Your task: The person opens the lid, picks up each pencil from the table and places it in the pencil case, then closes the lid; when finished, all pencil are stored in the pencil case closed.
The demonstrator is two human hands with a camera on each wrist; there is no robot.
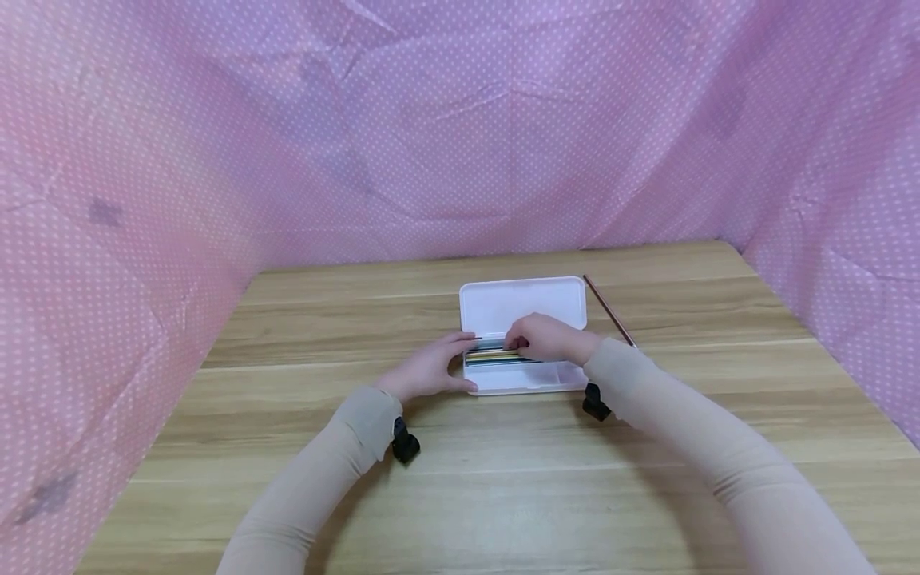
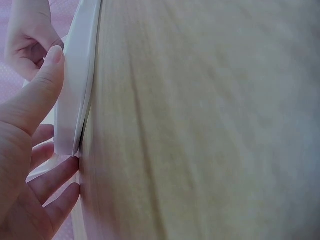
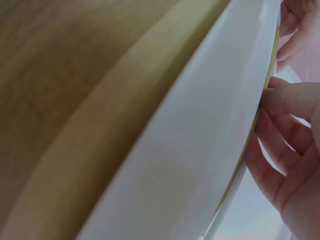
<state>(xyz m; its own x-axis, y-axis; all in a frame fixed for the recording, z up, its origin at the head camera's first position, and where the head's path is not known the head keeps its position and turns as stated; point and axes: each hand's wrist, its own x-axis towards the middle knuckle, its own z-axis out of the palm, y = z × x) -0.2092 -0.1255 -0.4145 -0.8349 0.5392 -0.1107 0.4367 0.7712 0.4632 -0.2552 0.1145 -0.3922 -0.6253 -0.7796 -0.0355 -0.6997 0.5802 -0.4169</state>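
Note:
An open white plastic pencil case [image 1: 523, 379] lies on the table, its lid folded back flat behind it. Several thin coloured pencils [image 1: 496, 358], yellow, dark green and blue among them, lie side by side in its tray. My left hand [image 1: 430, 366] holds the case's left end, thumb at the front edge and fingers at the back. Over the tray, my right hand [image 1: 545, 339] has thumb and fingertips together at the pencils. In the right wrist view, those fingertips pinch at a yellow pencil [image 3: 234, 175] along the rim. My right palm hides part of the tray.
A reddish-brown pencil [image 1: 607, 307] lies slanted on the wooden table [image 1: 474, 495], right of the lid [image 1: 521, 302]. Pink dotted cloth [image 1: 460, 144] hangs behind and along both sides. Black wrist cameras sit under both forearms.

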